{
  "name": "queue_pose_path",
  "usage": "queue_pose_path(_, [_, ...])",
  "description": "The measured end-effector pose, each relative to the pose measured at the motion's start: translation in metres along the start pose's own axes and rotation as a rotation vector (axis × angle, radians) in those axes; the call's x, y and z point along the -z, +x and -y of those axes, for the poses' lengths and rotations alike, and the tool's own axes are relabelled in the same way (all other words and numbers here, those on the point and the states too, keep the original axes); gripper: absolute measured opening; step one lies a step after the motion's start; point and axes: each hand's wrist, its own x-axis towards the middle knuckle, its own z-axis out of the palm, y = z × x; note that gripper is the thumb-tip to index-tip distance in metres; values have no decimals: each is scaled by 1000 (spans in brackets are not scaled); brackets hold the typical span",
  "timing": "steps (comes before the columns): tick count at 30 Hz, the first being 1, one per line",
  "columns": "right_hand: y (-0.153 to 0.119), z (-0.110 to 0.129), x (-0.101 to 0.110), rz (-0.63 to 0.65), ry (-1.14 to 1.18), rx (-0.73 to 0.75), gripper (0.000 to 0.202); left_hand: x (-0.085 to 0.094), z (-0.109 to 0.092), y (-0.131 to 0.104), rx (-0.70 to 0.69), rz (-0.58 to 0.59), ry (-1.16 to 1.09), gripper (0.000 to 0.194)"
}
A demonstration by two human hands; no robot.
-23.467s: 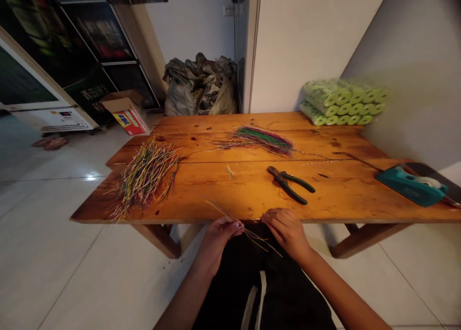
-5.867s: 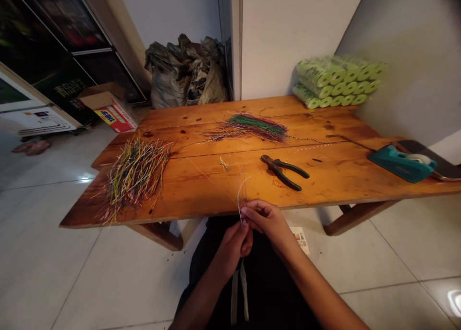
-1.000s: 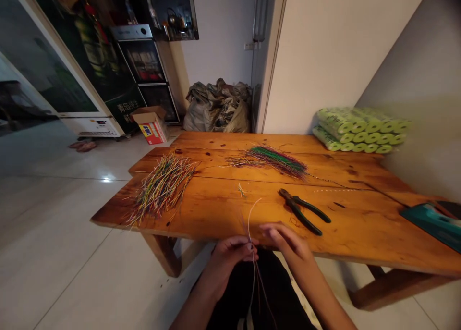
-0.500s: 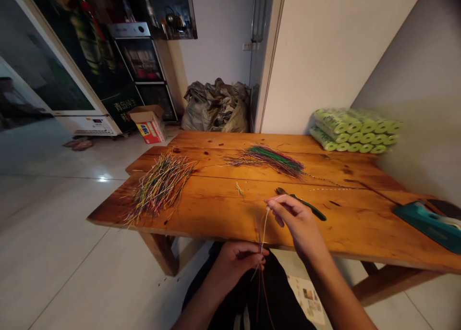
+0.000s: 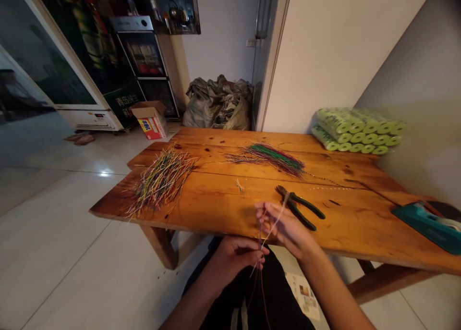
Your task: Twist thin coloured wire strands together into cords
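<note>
Left hand [image 5: 236, 260] pinches, right hand [image 5: 290, 231] up among the strands!
It's thumb and finger closed on thin wires [image 5: 260, 231] at the table's [image 5: 209, 205] near edge, ends trailing below. Just above, the right fingers curl loosely, a little apart, a white strand [image 5: 283, 206] crossing them; whether they grip anything, I can't tell. Pliers [image 5: 305, 203] lie just beyond, to the right.
</note>
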Motion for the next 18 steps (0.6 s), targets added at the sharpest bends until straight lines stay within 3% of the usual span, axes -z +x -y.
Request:
queue_pose_path(7, [-1, -17, 0, 275, 138, -117, 22, -3, -1, -4, 26, 71, -49, 18])
queue_pose_path(18, [6, -11, -5, 231, 263, -62, 15, -5, -4, -7, 72, 100, -66, 20])
